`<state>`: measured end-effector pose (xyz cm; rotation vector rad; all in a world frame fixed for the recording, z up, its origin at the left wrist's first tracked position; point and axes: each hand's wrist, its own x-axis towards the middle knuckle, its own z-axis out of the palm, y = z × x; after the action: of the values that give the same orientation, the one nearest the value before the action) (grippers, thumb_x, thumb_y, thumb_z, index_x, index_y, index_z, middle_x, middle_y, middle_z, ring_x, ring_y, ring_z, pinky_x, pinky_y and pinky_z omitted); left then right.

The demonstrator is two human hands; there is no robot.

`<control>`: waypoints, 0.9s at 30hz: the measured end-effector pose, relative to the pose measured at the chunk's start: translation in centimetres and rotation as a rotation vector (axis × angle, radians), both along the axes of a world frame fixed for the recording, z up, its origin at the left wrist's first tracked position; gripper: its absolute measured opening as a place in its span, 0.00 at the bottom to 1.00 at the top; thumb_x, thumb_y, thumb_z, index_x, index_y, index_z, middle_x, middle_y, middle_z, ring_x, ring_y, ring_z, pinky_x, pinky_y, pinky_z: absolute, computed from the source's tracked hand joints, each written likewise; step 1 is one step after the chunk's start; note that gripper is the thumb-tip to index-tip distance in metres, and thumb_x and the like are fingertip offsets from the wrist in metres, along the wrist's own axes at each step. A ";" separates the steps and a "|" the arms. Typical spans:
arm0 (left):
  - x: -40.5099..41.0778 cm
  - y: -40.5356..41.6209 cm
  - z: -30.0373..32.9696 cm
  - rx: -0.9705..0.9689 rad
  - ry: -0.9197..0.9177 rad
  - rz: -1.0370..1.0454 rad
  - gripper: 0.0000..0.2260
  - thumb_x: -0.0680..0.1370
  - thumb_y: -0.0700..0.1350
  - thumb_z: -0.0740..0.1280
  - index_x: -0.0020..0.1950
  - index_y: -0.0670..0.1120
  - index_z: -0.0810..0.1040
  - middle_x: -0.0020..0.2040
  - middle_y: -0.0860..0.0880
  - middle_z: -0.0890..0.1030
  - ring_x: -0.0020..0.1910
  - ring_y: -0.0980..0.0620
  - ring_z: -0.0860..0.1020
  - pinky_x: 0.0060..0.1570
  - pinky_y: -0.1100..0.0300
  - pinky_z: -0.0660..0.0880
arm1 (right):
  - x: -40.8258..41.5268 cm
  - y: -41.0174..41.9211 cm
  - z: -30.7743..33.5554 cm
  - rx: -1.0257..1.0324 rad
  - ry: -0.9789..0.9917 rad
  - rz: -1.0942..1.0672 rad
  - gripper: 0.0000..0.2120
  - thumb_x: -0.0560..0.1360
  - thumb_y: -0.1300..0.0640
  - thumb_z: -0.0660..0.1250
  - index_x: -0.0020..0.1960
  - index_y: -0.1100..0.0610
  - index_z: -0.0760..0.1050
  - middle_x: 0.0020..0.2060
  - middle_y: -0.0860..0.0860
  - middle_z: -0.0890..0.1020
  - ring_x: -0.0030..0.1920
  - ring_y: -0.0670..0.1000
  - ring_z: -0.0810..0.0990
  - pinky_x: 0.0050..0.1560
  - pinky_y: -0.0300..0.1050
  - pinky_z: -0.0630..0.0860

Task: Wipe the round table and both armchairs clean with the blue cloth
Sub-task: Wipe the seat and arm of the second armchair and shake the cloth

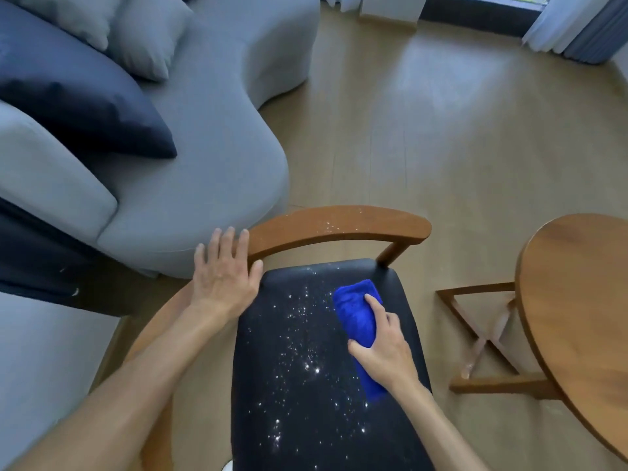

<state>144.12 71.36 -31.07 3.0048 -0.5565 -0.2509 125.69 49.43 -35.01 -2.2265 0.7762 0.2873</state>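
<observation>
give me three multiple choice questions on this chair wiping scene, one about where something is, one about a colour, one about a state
1. Where is the left hand?
A. on the round table
B. on the armchair's wooden rail
C. on the sofa cushion

2. What colour is the cloth?
A. blue
B. yellow
C. white

3. What state is the armchair seat in?
A. spotless
B. speckled with white crumbs
C. covered by a towel

Answers:
1. B, its flat fingers rest on the curved wooden rail at the seat's left corner.
2. A, the cloth gripped by the right hand is bright blue.
3. B, white specks lie scattered across the dark seat left of the cloth.
</observation>
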 end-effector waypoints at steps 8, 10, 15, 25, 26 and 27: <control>3.4 0.7 -4.7 0.096 0.052 -0.011 0.33 0.79 0.61 0.47 0.78 0.48 0.41 0.77 0.42 0.54 0.76 0.42 0.54 0.72 0.40 0.54 | 5.5 -6.4 -7.0 -0.324 0.008 0.013 0.38 0.71 0.46 0.68 0.75 0.45 0.52 0.66 0.55 0.66 0.57 0.58 0.73 0.57 0.52 0.73; 3.4 0.9 -4.8 0.058 0.057 -0.011 0.33 0.79 0.61 0.49 0.78 0.48 0.42 0.77 0.41 0.55 0.76 0.41 0.55 0.71 0.41 0.57 | 6.3 -6.1 -9.1 -0.424 0.102 0.104 0.38 0.73 0.42 0.65 0.76 0.47 0.51 0.71 0.57 0.59 0.64 0.60 0.68 0.62 0.55 0.70; 3.1 0.9 -4.3 0.055 0.056 -0.015 0.35 0.78 0.62 0.50 0.78 0.46 0.42 0.77 0.41 0.55 0.76 0.42 0.55 0.73 0.45 0.56 | 6.0 -5.4 -12.7 -0.531 0.062 0.102 0.40 0.72 0.38 0.67 0.77 0.48 0.54 0.74 0.58 0.57 0.68 0.62 0.63 0.60 0.61 0.68; 3.0 0.8 -4.2 0.087 0.070 -0.029 0.34 0.78 0.60 0.56 0.76 0.40 0.50 0.69 0.39 0.66 0.69 0.41 0.65 0.70 0.45 0.58 | 13.3 2.3 -13.8 -0.421 -0.086 -0.118 0.28 0.71 0.51 0.69 0.69 0.53 0.70 0.58 0.62 0.73 0.50 0.63 0.72 0.48 0.54 0.72; 3.1 0.8 -4.3 0.083 0.070 -0.028 0.33 0.78 0.59 0.56 0.75 0.40 0.51 0.69 0.39 0.67 0.69 0.41 0.66 0.69 0.45 0.59 | 13.4 5.2 -13.9 -0.416 -0.139 0.013 0.28 0.68 0.51 0.70 0.67 0.53 0.72 0.56 0.61 0.74 0.47 0.62 0.73 0.44 0.53 0.72; 3.1 0.7 -4.3 0.078 0.072 -0.026 0.32 0.78 0.58 0.56 0.75 0.40 0.52 0.68 0.39 0.68 0.68 0.41 0.67 0.69 0.45 0.60 | 13.0 8.3 -14.0 -0.393 -0.195 0.134 0.27 0.66 0.52 0.70 0.65 0.53 0.74 0.55 0.60 0.75 0.44 0.60 0.73 0.41 0.51 0.72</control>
<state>147.24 72.05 -35.32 3.0498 -0.5926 -0.3903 138.67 57.77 -49.03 -2.6334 0.6182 -0.0246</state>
